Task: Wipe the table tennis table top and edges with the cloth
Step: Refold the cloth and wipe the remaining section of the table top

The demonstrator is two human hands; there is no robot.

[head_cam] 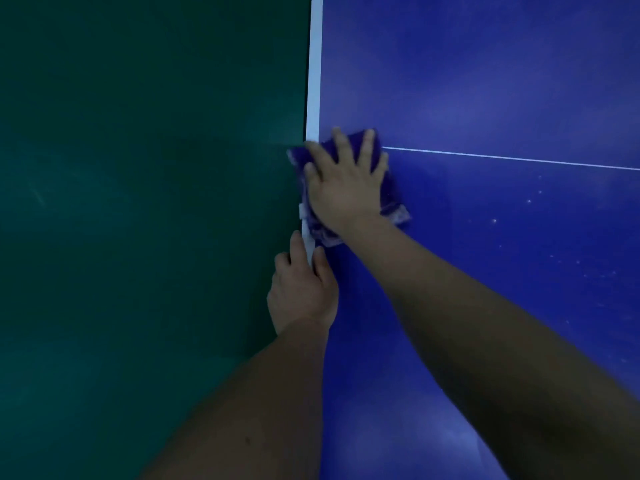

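Hands work at the left edge of a blue table tennis table [485, 98], seen from our head camera in dim light, with green floor [138, 202] beyond. Our right hand [346, 181] presses flat, fingers spread, on a purple cloth [393, 199] over the white edge line [315, 81], hiding most of it. Our left hand [303, 292] curls over the table edge nearer us, its fingertips hidden.

You see a deep blue table top [485, 81] with a white edge band [314, 64] and thin white line [519, 159], a purple cloth [391, 188] with pale trim, and dark green floor [138, 168] at left.
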